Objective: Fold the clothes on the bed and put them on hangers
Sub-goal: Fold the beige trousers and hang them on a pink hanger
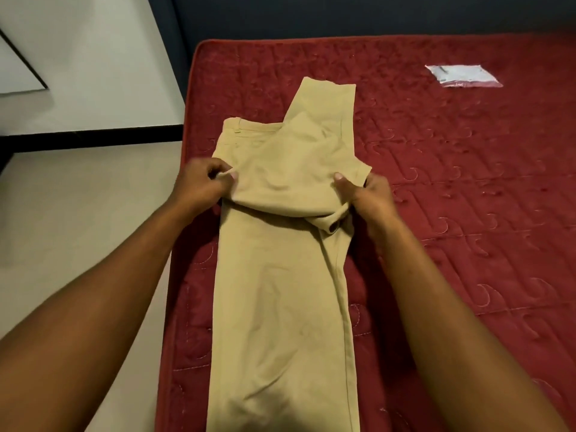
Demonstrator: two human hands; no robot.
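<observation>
On the left, pale floor (pixel 78 198) runs beside the red bed (pixel 452 198). Left grip (pixel 199 185): fingers curled, pinching the left edge of a folded layer of the khaki trousers (pixel 280 291). Trousers lie lengthwise along the bed's left side, with a dark button (pixel 333 227) showing just under the fold. Right grip (pixel 367 194): thumb on top, fingers curled under the fold's right edge. Far right, a clear plastic packet (pixel 464 75) lies flat on the bed, well apart from the trousers.

Plastic packet (pixel 463 75) (clear, flat), pale floor (pixel 78 198)
</observation>
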